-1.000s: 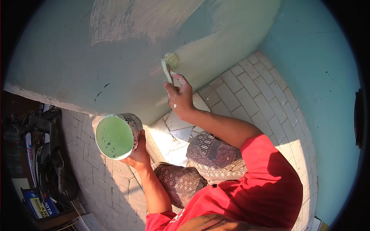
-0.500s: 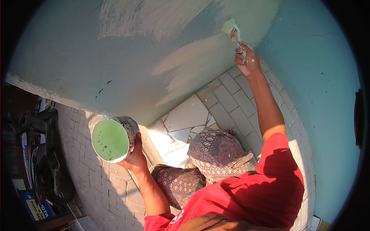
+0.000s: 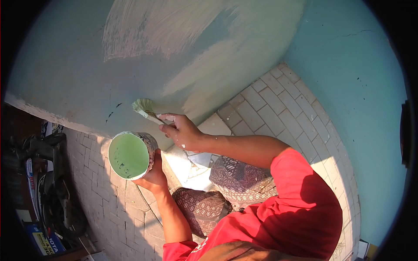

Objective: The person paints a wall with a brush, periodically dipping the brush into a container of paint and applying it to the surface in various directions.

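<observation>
My left hand (image 3: 156,176) is wrapped round the side of a paint bucket (image 3: 150,145), its open mouth tilted toward me and pale green paint (image 3: 128,154) inside. In my right hand (image 3: 180,132) is a paintbrush (image 3: 143,107), gripped by the handle, its bristles coated in green. The brush is just above the bucket's rim in this view, in front of the wall (image 3: 87,74). White paint specks mark the right hand. Lighter brushed patches (image 3: 209,69) cover part of the blue-grey wall.
A turquoise wall (image 3: 348,108) meets the painted one at the right. Grey paving (image 3: 100,191) and tiles (image 3: 265,102) lie below. A motorbike (image 3: 61,187) stands at the left beside a blue and yellow sign (image 3: 45,241). My knees in patterned cloth (image 3: 239,174) are under my arms.
My right hand has brought the brush down and left from the upper wall near the corner to just above the bucket. The left hand still holds the bucket, shifted slightly right.
</observation>
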The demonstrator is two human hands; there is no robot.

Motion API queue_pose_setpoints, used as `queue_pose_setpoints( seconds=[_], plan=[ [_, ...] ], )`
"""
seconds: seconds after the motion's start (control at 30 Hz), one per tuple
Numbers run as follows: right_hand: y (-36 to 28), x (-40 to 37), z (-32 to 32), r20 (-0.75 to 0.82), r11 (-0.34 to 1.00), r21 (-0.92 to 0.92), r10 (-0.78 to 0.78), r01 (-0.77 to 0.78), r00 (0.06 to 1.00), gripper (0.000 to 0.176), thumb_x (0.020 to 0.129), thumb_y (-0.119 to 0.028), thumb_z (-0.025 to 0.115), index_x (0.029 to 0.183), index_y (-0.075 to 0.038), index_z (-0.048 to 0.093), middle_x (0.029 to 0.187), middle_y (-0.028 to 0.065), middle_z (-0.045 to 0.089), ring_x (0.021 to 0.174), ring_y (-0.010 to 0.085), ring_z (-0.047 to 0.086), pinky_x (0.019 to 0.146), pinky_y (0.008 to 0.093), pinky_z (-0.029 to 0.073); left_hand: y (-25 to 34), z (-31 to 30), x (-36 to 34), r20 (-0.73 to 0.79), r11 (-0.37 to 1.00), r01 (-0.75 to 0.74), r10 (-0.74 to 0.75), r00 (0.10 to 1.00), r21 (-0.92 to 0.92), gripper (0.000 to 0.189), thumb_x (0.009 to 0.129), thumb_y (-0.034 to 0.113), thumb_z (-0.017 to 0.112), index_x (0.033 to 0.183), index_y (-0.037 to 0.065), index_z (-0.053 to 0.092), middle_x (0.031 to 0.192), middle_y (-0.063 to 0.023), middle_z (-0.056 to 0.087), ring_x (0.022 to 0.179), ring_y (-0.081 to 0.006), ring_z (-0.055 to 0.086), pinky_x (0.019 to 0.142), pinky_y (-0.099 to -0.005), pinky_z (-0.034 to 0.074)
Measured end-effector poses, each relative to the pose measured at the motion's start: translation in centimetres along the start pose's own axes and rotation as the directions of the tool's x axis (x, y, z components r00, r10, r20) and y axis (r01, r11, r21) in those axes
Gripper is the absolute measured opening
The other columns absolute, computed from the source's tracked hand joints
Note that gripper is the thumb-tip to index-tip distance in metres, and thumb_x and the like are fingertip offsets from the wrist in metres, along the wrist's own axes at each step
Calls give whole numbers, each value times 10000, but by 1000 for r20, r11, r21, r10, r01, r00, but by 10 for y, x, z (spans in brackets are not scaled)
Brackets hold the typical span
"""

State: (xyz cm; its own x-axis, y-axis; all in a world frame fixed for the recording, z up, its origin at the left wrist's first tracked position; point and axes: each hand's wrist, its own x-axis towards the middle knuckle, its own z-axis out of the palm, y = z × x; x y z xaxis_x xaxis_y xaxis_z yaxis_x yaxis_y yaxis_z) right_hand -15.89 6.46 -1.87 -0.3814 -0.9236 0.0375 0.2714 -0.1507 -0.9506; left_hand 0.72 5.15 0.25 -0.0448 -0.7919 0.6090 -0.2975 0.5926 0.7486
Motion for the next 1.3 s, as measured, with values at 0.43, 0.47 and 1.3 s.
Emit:
queue_pose_setpoints(
  seconds=[0.43, 0.47, 1.3],
  plan=[
    [-128, 20, -241, -583, 902, 248, -153, 353, 798, 240, 990, -172, 624, 1212, -107, 561, 765, 4, 472, 505, 51, 355, 413, 209, 264, 4, -8, -2, -56, 998, -48, 50, 997, 37, 636, 615, 65, 931, 1196, 19, 676, 1147, -134, 722, 1014, -305, 692, 931, -414, 540],
    [-128, 24, -239, -583, 900, 244, -160, 360, 796, 240, 990, -172, 624, 1212, -107, 561, 765, 4, 472, 505, 51, 355, 413, 209, 264, 8, -5, 0, -48, 1000, -21, 21, 999, -4, 634, 609, 69, 930, 1190, 22, 680, 1148, -133, 722, 1023, -311, 691, 941, -419, 536],
    [-153, 7, -251, -549, 896, 313, -99, 314, 830, 171, 973, -117, 617, 1137, -91, 582, 763, 10, 506, 472, 49, 355, 376, 210, 244, 4, -14, -2, -64, 1000, -2, 1, 998, -21, 645, 594, 67, 930, 1188, 29, 681, 1184, -136, 711, 1080, -322, 675, 989, -427, 514]
  ],
)
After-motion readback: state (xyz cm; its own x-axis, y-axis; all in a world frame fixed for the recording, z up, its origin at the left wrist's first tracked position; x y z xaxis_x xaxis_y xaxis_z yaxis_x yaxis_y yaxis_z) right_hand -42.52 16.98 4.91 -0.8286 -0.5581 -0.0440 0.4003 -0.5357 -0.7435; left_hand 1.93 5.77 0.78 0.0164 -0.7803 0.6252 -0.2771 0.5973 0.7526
